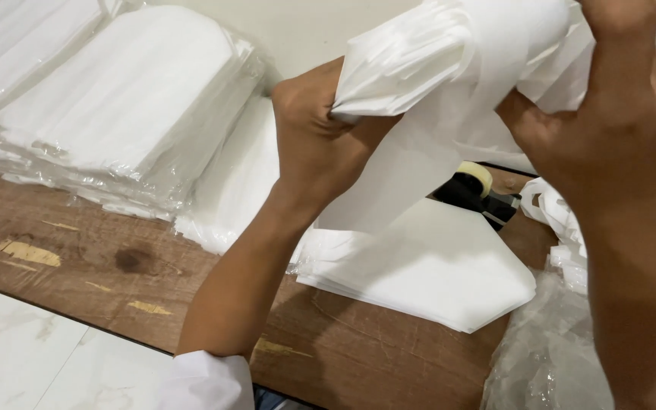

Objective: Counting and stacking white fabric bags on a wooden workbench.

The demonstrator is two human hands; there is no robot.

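White sheets, bundled, held crosswise, gripped by both hands.

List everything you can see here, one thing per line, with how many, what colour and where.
Bundle: one, white folded sheets, held up at top centre by both hands.
Flat stack: one, white, on the board under the hands.
Wrapped packs: several, white in clear plastic, piled at top left.
Tape dispenser: one, black with a pale roll, behind the flat stack.
Loose plastic: clear, crumpled, bottom right.
Board: one, brown wood, worn spots, under everything.
Floor: pale marble tiles, bottom left.
Sleeve: white, bottom centre.
Left hand: gripping the bundle's left end.
Right hand: gripping the bundle's right end.
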